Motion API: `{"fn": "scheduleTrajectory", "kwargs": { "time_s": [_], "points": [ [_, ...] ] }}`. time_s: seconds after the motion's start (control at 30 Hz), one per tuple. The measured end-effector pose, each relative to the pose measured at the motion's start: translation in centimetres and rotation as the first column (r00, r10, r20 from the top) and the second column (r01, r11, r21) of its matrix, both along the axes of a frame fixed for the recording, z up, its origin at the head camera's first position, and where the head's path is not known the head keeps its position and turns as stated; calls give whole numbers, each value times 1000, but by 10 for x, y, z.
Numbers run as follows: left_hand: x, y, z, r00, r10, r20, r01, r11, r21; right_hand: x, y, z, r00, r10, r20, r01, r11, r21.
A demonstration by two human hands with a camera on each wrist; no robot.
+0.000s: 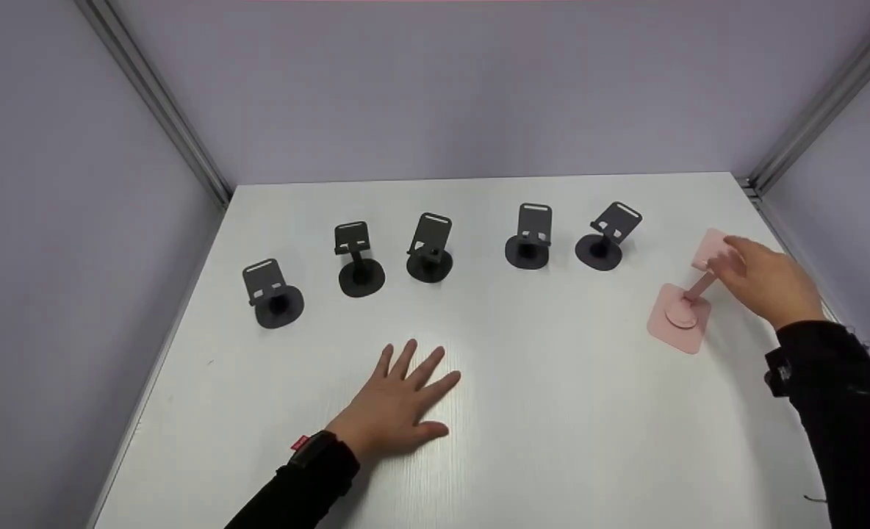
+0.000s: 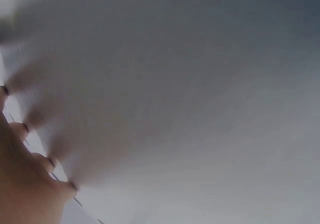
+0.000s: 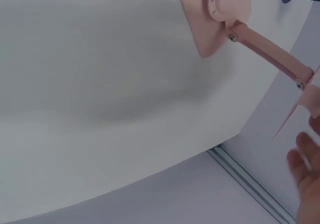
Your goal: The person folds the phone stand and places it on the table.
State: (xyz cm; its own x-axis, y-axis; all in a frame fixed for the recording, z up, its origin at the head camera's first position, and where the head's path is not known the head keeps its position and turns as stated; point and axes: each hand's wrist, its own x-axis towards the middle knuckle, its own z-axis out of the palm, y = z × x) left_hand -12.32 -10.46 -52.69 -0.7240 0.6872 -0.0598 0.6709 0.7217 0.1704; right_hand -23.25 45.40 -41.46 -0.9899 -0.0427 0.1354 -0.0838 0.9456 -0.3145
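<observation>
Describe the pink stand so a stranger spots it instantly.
Start at the white table and go to its right side, by the person's right hand. The pink stand there has a squarish base; the five black stands have rounded ones.

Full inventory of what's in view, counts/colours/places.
pink stand: 1, pink, right side of the table
black stands: 5, black, uneven row across the table's far half
table: 1, white, under the stands
wall panels: 3, pale lilac-grey, left, back and right
metal rails: at least 2, grey, back-left and back-right corners
thread-like strand: 1, dark, front right, by the right sleeve
sleeves: 2, black, one per arm
left hand: 1, bare, front middle, palm down, fingers spread
right hand: 1, bare, gripping the pink stand's upper plate
</observation>
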Motion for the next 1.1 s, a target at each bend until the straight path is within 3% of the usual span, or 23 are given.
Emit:
{"fn": "scheduleTrajectory", "kwargs": {
  "time_s": [0.13, 0.27, 0.47, 0.67, 0.97, 1.1],
  "points": [
    [0, 0, 0, 1000, -6, -6, 6, 1000, -3, -6, -7, 2, 965, -145, 218, 181, 972, -153],
    [0, 0, 0, 1000, -10, -14, 10, 1000, -4, -7, -20, -1, 935, -184, 302, 233, 963, -135],
    [0, 0, -1, 1000, -8, -10, 8, 1000, 3, -8, -36, -5, 933, -257, 254, 273, 961, -32],
    [0, -1, -1, 1000, -10, -17, 10, 1000, 10, -11, -39, -9, 946, -248, 211, 267, 962, -66],
    [-2, -1, -1, 1000, -10, -13, 10, 1000, 1, -9, -34, -7, 950, -215, 225, 234, 970, -61],
    [-2, -1, 0, 1000, -7, 3, 7, 1000, -1, -7, -35, -1, 932, -249, 263, 264, 964, -22]
  ]
}}
